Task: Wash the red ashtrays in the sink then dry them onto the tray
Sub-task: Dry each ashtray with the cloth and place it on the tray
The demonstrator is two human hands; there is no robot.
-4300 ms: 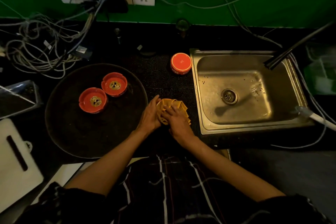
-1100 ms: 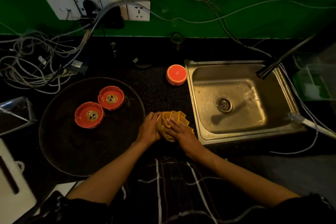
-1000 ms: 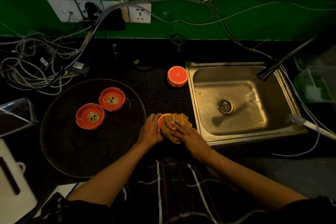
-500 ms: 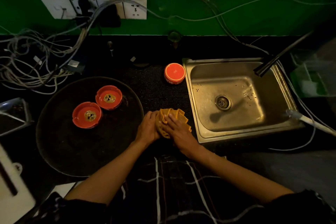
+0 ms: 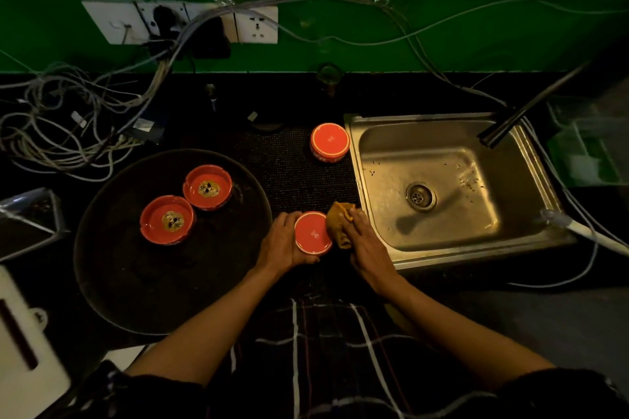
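Red ashtray (image 5: pixel 312 232) now uncovered, yellow cloth (image 5: pixel 338 222) pulled right

The rectangular steel sink (image 5: pixel 442 133) gleams, smooth and brushed. The upturned red ashtray (image 5: pixel 312 232) looks like glossy glazed ceramic. The crumpled mustard cloth (image 5: pixel 337 221) is soft and matt. The round dark tray (image 5: pixel 143 282) is dull; the black desk mat (image 5: pixel 289 167) is finely textured.

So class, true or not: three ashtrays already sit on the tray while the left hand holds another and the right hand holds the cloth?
Not quite. The head view shows two ashtrays on the tray, not three. The left hand holds another; the right hand holds the cloth.
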